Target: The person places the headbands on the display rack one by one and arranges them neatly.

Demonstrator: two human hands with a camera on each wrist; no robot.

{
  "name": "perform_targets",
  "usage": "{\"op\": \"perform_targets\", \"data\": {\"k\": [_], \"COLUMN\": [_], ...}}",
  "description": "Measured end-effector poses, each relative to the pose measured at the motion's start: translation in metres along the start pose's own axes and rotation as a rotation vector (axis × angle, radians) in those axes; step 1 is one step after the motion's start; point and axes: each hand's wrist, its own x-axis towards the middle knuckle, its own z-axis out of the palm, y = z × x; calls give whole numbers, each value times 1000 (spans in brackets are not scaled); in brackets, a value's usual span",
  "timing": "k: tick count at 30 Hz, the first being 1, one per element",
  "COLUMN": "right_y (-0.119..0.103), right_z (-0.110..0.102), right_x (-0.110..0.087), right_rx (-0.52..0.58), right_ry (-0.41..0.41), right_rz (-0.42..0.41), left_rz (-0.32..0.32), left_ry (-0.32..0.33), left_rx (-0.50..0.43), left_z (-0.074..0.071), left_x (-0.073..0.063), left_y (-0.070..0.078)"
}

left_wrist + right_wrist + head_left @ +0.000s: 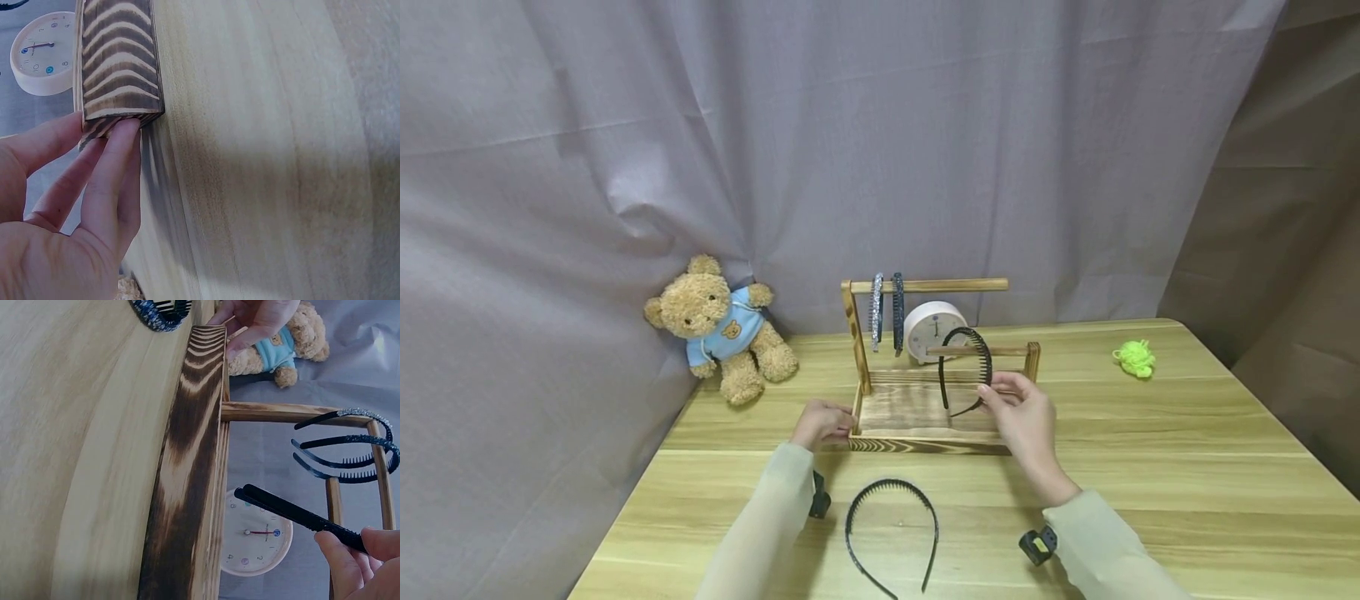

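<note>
My right hand (1028, 421) pinches a black toothed headband (985, 358) by its lower right side, between thumb and fingers. In the head view this headband stands upright, and its loop overlaps the free end of the wooden rack's (925, 447) lower bar (992, 352). At the rack's left end, my left hand (823, 423) grips the base corner, thumb at the rim and fingertips against the end face (119, 114). From the upper bar (955, 285) hang a silver glittery headband (877, 312) and a dark blue one (898, 312). Another dark toothed headband (891, 482) lies in front.
Behind the rack stands a round white clock (917, 329). A teddy bear (741, 333) in a blue top sits at the back left, against the grey curtain (865, 150). Toward the right lies a bright green yarn bundle (1137, 359) on the wooden table (1157, 467).
</note>
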Motion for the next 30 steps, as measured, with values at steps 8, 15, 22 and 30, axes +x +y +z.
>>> {"op": "perform_targets", "data": {"k": [8,15,22,30], "right_y": [4,6,10,15], "right_z": [-6,-10,-16,-22], "right_x": [1,1,1,2], "right_rx": [-28,-14,-15,-53], "right_ry": [30,66,100,112], "right_rz": [-6,-19,-46,-37], "left_rz": [-2,-21,-20,-13], "left_ry": [-8,1,4,-4], "left_rx": [-18,-8,-13,-12], "left_z": [0,0,1,-1], "left_x": [2,1,2,4], "left_y": [0,2,2,1]}}
